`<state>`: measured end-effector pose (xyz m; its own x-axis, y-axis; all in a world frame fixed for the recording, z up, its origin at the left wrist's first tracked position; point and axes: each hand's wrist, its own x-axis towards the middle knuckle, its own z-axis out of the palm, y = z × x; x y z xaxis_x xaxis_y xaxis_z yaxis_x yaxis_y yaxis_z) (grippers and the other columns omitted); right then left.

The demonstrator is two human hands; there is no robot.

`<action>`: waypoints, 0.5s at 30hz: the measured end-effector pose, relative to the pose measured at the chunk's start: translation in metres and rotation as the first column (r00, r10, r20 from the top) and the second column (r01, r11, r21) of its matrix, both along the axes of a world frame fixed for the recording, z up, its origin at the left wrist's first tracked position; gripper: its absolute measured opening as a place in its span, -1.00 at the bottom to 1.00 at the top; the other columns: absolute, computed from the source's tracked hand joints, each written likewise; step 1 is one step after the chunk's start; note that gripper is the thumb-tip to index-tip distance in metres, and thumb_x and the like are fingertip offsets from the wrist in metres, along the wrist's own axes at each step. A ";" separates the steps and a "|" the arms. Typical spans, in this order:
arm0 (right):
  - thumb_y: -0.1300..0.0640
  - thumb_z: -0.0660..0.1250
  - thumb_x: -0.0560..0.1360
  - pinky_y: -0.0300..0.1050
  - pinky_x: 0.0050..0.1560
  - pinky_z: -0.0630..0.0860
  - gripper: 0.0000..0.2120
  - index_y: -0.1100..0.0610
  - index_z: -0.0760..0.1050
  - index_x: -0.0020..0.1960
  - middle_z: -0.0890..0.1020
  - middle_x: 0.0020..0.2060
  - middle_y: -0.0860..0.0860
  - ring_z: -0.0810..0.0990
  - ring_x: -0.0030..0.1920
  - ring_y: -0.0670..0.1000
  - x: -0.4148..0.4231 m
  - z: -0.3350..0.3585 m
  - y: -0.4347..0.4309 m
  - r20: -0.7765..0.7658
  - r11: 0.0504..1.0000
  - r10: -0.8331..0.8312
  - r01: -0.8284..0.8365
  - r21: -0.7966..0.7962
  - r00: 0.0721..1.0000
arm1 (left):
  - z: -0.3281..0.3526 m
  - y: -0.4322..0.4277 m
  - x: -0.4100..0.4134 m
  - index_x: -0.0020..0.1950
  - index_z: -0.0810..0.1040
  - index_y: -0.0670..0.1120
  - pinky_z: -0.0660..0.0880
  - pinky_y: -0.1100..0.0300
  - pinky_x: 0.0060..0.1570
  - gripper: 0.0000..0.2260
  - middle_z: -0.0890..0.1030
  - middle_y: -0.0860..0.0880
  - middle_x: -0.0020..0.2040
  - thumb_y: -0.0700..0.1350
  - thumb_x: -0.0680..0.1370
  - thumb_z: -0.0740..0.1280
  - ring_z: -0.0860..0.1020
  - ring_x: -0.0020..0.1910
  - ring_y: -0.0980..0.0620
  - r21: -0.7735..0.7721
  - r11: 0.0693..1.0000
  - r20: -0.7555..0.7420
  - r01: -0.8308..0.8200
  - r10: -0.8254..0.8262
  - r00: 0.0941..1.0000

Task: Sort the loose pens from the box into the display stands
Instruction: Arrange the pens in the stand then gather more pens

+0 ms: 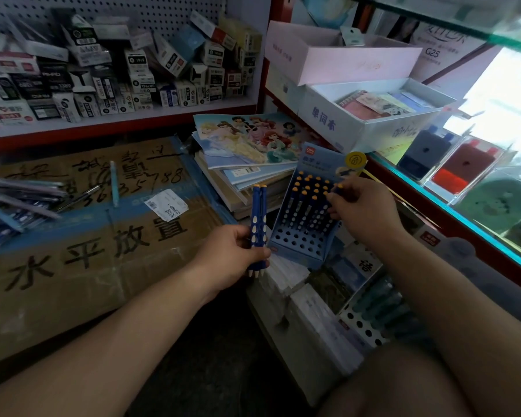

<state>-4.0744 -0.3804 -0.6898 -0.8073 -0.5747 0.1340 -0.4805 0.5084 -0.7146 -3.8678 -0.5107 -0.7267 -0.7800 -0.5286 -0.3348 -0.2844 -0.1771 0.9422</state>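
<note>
Stand [292, 255] ~half full: back rows filled, front holes empty. R hand [358, 206] pinches one pen [337, 189] at stand's right edge (can't tell if seated). L hand [232, 257] grips spare blue pens [258, 212]. More loose pens [21, 203] at carton's [103, 266] left edge.

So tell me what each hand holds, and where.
Left hand grips a few blue pens near their tips; right hand pinches one blue pen near its orange top, at the display stand.
</note>
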 end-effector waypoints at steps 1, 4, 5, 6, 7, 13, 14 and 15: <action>0.04 0.41 0.56 0.16 0.02 0.66 -0.92 -0.03 0.60 -0.12 0.69 -0.19 -0.03 0.69 -0.12 0.03 0.000 -0.001 0.000 0.000 1.000 0.005 -0.005 0.014 1.000 | 0.000 0.000 0.000 0.16 0.63 -0.14 0.58 0.33 -0.28 -0.79 0.71 -0.15 0.02 -0.31 0.54 0.43 0.73 -0.09 -0.04 -0.002 1.000 0.005 0.000 0.000 1.000; 0.04 0.42 0.55 0.17 0.02 0.66 -0.93 -0.01 0.61 -0.11 0.69 -0.19 -0.02 0.69 -0.12 0.04 -0.001 -0.004 -0.001 -0.006 0.998 0.024 -0.023 0.057 1.000 | -0.001 -0.001 0.000 0.15 0.63 -0.12 0.58 0.32 -0.26 -0.79 0.72 -0.13 0.00 -0.30 0.54 0.44 0.73 -0.11 -0.02 -0.006 1.000 0.012 0.001 -0.001 1.000; 0.05 0.43 0.54 0.16 0.02 0.66 -0.94 0.00 0.61 -0.11 0.69 -0.19 -0.02 0.69 -0.12 0.04 0.000 -0.005 -0.002 -0.014 0.997 0.029 -0.028 0.075 0.999 | -0.001 -0.001 -0.001 0.15 0.63 -0.13 0.58 0.32 -0.26 -0.79 0.72 -0.13 0.00 -0.31 0.54 0.44 0.73 -0.11 -0.01 -0.005 1.000 0.011 0.000 0.000 1.000; 0.05 0.44 0.54 0.16 0.01 0.66 -0.94 0.01 0.61 -0.10 0.69 -0.20 -0.01 0.69 -0.13 0.03 0.001 -0.005 -0.002 -0.022 0.995 0.032 -0.030 0.090 0.999 | -0.002 0.000 -0.001 0.15 0.63 -0.13 0.58 0.32 -0.27 -0.79 0.72 -0.12 -0.01 -0.30 0.54 0.44 0.73 -0.12 0.00 -0.006 1.000 0.012 0.001 -0.001 1.000; 0.05 0.44 0.54 0.15 -0.01 0.66 -0.93 0.02 0.61 -0.10 0.69 -0.20 -0.01 0.69 -0.14 0.03 0.001 -0.006 -0.003 -0.032 0.994 0.033 -0.030 0.101 0.999 | -0.002 0.000 -0.001 0.14 0.64 -0.12 0.58 0.33 -0.27 -0.80 0.72 -0.10 -0.02 -0.30 0.54 0.44 0.73 -0.13 0.02 -0.011 1.000 0.015 0.003 -0.003 1.000; 0.02 0.42 0.56 0.12 -0.07 0.68 -0.89 0.04 0.61 -0.09 0.67 -0.22 -0.02 0.68 -0.17 0.01 0.003 -0.008 -0.011 -0.075 0.990 0.003 0.008 0.143 0.997 | -0.002 0.002 0.000 0.12 0.64 -0.09 0.57 0.35 -0.30 -0.81 0.73 -0.04 -0.05 -0.28 0.54 0.45 0.72 -0.16 0.09 -0.033 0.999 0.026 0.019 -0.018 1.000; 0.02 0.42 0.56 0.12 -0.08 0.68 -0.89 0.05 0.61 -0.08 0.67 -0.22 -0.01 0.68 -0.18 0.01 0.003 -0.008 -0.012 -0.078 0.988 -0.003 0.015 0.154 0.997 | -0.002 0.002 0.001 0.11 0.64 -0.09 0.56 0.35 -0.30 -0.82 0.73 -0.04 -0.05 -0.28 0.54 0.45 0.72 -0.17 0.09 -0.041 0.999 0.029 0.021 -0.019 0.999; 0.03 0.42 0.56 0.12 -0.07 0.68 -0.89 0.06 0.61 -0.09 0.68 -0.22 -0.01 0.68 -0.18 0.02 0.002 -0.009 -0.012 -0.080 0.985 -0.006 0.020 0.172 0.997 | -0.002 0.002 0.001 0.11 0.64 -0.09 0.56 0.36 -0.31 -0.82 0.73 -0.05 -0.05 -0.27 0.54 0.45 0.72 -0.17 0.10 -0.052 0.998 0.032 0.021 -0.019 0.999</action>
<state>-4.0724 -0.3925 -0.6987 -0.8056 -0.5843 0.0975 -0.5245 0.6271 -0.5759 -3.8672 -0.5089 -0.7290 -0.7801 -0.5304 -0.3317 -0.3174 -0.1213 0.9405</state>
